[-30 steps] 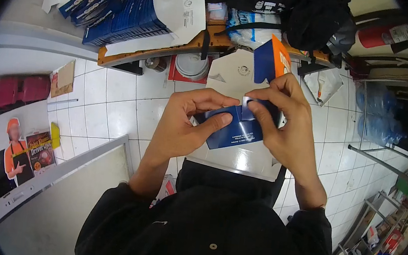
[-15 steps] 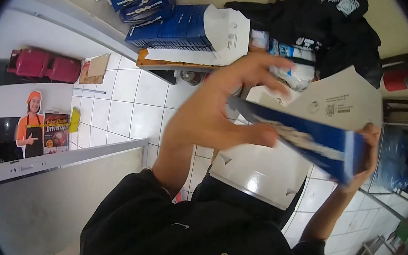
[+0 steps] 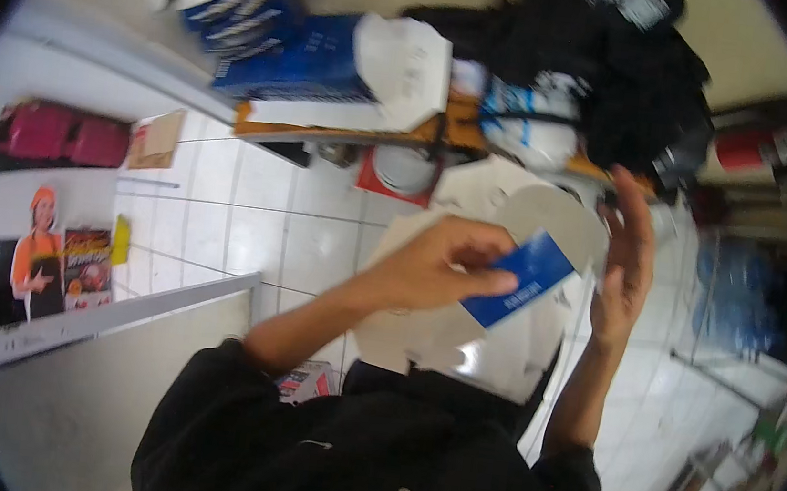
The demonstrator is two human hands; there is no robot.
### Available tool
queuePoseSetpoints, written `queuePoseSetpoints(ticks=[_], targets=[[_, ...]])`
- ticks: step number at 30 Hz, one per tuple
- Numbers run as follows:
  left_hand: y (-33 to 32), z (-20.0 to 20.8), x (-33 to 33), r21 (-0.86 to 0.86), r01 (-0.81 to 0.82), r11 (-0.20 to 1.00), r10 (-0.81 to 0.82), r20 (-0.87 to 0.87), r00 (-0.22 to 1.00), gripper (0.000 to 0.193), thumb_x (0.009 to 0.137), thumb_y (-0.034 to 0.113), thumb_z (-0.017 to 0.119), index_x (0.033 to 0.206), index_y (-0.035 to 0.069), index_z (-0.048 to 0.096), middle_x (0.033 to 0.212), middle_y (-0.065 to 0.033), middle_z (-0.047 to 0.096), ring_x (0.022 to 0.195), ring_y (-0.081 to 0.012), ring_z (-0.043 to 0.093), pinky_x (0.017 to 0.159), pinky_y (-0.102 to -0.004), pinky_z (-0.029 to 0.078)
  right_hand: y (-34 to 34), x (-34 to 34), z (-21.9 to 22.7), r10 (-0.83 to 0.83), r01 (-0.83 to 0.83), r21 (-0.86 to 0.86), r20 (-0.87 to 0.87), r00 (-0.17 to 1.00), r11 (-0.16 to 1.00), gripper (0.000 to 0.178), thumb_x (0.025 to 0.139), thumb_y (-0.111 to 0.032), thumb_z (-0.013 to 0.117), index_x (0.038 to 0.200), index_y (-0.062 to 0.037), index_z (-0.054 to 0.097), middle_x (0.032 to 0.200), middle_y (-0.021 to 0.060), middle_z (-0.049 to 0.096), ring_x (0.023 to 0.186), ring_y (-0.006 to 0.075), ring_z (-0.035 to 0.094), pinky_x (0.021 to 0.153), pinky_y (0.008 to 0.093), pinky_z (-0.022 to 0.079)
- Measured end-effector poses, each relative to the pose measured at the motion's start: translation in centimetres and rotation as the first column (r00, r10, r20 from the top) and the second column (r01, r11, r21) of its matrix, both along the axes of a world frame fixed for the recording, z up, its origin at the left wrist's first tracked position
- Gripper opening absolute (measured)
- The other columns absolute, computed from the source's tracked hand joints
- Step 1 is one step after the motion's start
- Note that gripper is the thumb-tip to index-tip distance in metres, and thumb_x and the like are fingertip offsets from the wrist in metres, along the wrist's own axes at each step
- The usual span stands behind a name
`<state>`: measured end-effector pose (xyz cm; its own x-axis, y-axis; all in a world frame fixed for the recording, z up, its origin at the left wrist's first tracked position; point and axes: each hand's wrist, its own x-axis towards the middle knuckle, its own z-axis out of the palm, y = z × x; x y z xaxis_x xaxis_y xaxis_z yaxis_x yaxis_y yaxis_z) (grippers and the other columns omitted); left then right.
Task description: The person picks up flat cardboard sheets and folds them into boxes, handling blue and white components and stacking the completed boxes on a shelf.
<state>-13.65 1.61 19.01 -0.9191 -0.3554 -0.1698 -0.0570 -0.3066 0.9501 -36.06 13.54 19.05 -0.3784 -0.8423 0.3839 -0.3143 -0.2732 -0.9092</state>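
The blue carton [image 3: 526, 283] is in front of you, above your lap, with its blue panel slanting up to the right. Your left hand [image 3: 434, 267] grasps that panel at its left edge between thumb and fingers. Your right hand [image 3: 627, 289] is raised just to the right of the carton, fingers loosely spread and pointing to the far side, gripping nothing. Pale card [image 3: 502, 377] spreads under and around the blue panel and over your lap; blur keeps you from telling which parts belong to the carton.

Beyond your hands, a white tub [image 3: 401, 170] stands on the tiled floor [image 3: 231, 238], near the wooden bench [image 3: 328, 133]. On the bench, to the left, is a row of blue boxes [image 3: 303, 59] with a white flap at its right end; a smaller pile [image 3: 245, 14] sits farther left. To their right are a white-and-blue plastic pack [image 3: 532, 131] and dark clothing [image 3: 614, 67]. At far right is a red cylinder [image 3: 749, 151].
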Motion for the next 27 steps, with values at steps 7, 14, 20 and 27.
queuePoseSetpoints(ticks=[7,14,20,27], targets=[[0.6,-0.3,-1.4,0.461,0.025,0.887,-0.069,0.078,0.995,0.032,0.097,0.011,0.068,0.128,0.006,0.063,0.114,-0.0082,0.066,0.109,-0.0135,0.062,0.095,-0.0286,0.05,-1.7,0.0,6.3,0.427,-0.36,0.245,-0.336,0.839,0.9,0.03,0.084,-0.018,0.078,0.109,-0.0036,0.07,0.105,0.0126,0.067,0.098,0.0299,0.067,0.086,0.0408,0.052],[-0.4,0.5,0.1,0.618,-0.129,0.776,0.019,0.181,0.983,0.05,0.095,-0.001,0.066,0.141,0.011,0.051,0.119,-0.0154,0.061,0.114,-0.0209,0.062,0.102,-0.0342,0.05,-1.5,4.2,4.3,0.1,0.021,0.232,-0.495,0.863,0.972,0.023,0.084,-0.007,0.076,0.104,-0.003,0.066,0.109,0.0131,0.059,0.092,0.0344,0.064,0.078,0.0412,0.053],[-0.6,0.5,0.5,0.46,-0.157,0.874,0.079,0.184,0.98,0.046,0.092,-0.006,0.066,0.131,0.012,0.052,0.107,-0.0103,0.061,0.101,-0.0152,0.061,0.087,-0.0274,0.05,-1.6,5.0,5.4,0.183,-0.013,0.364,-0.437,0.88,0.931,0.022,0.083,-0.008,0.076,0.104,-0.0025,0.072,0.102,0.0161,0.072,0.088,0.0345,0.07,0.083,0.0409,0.053],[-1.0,2.3,0.3,0.268,-0.082,0.96,0.017,0.235,0.972,0.045,0.091,-0.006,0.067,0.128,0.013,0.05,0.099,-0.008,0.06,0.091,-0.0128,0.058,0.08,-0.0256,0.047,-0.7,5.0,5.7,0.115,0.035,0.412,-0.335,0.935,0.911,0.018,0.088,-0.011,0.074,0.103,-0.0024,0.077,0.096,0.0176,0.075,0.082,0.0344,0.072,0.075,0.0388,0.056]])
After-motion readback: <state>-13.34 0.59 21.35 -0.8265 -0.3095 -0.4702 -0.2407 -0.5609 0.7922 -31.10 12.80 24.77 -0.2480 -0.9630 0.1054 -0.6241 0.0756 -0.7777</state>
